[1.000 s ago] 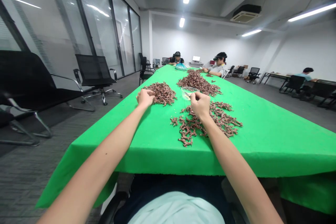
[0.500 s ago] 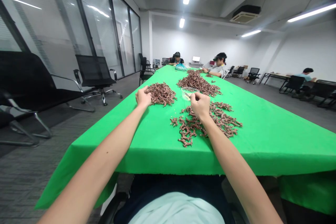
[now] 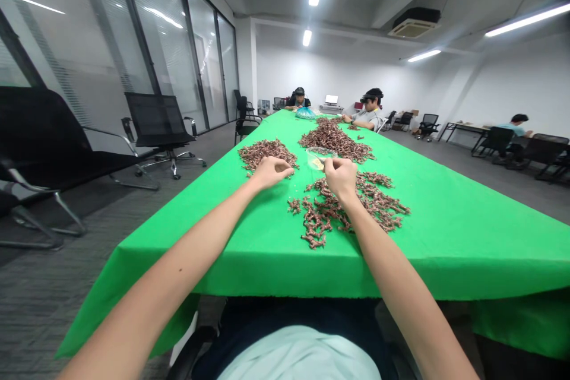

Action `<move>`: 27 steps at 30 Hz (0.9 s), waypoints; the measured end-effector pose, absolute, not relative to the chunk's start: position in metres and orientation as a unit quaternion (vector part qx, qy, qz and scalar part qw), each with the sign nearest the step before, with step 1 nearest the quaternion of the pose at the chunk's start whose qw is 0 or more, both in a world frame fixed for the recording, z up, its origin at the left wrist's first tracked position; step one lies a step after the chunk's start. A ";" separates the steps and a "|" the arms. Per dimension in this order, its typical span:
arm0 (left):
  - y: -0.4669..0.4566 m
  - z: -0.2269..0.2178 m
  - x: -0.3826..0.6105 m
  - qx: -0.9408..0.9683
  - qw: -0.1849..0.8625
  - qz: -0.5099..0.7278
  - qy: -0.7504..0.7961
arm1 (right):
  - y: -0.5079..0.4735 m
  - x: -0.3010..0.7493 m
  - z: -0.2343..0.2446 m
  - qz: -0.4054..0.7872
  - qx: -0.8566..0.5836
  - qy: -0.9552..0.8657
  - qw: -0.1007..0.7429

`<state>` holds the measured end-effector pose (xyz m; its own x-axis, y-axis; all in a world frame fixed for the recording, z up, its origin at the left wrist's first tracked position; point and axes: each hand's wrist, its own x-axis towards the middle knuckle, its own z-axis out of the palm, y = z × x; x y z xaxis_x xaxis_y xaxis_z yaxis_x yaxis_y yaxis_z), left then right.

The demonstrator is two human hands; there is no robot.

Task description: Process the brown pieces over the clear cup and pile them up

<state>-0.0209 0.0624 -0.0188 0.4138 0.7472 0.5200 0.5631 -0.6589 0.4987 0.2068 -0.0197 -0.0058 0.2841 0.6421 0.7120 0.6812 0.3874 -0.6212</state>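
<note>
My right hand (image 3: 341,177) is closed around a slim metal tool, seemingly tweezers (image 3: 319,161), whose tip is over a clear round dish (image 3: 321,151). Pale bits lie in the dish. My left hand (image 3: 271,173) is at the near right edge of the left pile of brown, knobbly pieces (image 3: 262,153). Its thumb and fingertips come together; what is between them is too small to make out. Another spread of these brown pieces (image 3: 378,202) lies beside and beneath my right wrist. Beyond the dish rises a bigger brown pile (image 3: 336,138).
A green cloth (image 3: 445,214) covers the long table. At its far end are a blue plastic bag (image 3: 305,113) and two people, one (image 3: 370,113) on the right. Office chairs (image 3: 158,122) stand to the left. Another person (image 3: 514,127) sits at a desk far right.
My left hand has moved right, from the left side of the left pile to its near right edge. My right hand stays by the dish, the tool still in it.
</note>
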 end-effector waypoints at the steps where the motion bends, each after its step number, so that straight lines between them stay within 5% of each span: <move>1: 0.059 -0.020 -0.017 0.845 0.128 0.349 0.385 | -0.020 0.208 -0.005 -0.011 -0.556 -0.596 0.579; 13: 0.047 -0.037 0.007 0.943 0.113 0.109 0.294 | -0.018 0.207 -0.005 -0.029 -0.579 -0.598 0.553; 27: 0.050 -0.034 0.005 0.894 0.175 0.284 0.300 | -0.020 0.207 -0.005 -0.003 -0.547 -0.643 0.536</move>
<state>0.0052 0.0499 -0.0345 0.6584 0.6360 0.4024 0.4367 -0.7583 0.4840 0.2069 -0.0198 -0.0054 0.1739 0.7000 0.6927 0.7067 0.4011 -0.5828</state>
